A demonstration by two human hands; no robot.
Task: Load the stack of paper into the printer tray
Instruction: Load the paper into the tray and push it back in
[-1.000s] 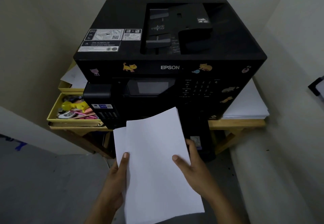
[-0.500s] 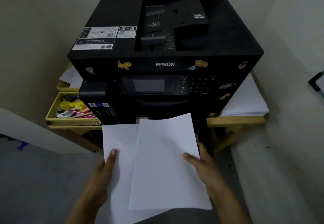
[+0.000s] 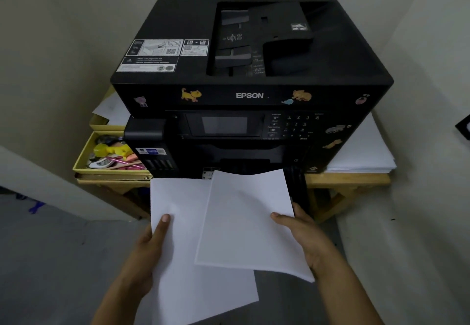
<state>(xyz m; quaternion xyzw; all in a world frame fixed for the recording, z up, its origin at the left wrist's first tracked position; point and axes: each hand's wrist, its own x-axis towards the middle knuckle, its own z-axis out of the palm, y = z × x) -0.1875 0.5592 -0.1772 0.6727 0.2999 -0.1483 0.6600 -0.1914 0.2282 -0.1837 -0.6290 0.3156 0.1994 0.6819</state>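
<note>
A black Epson printer with cat stickers stands on a wooden table. In front of its lower front I hold white sheets of paper, fanned apart. My left hand grips the lower, left sheets with its thumb on top. My right hand grips the upper, right sheet at its right edge, thumb on top. The far edge of the upper sheet reaches the printer's front. The paper hides the tray.
A yellow box with pens and small items sits left of the printer. A stack of white paper lies on the table to the right. Pale walls close in on both sides; grey floor lies below.
The sheets have spread apart into two offset layers, the left sheets sliding left. Both hands and the paper have lowered and shifted slightly toward the printer's lower front.
</note>
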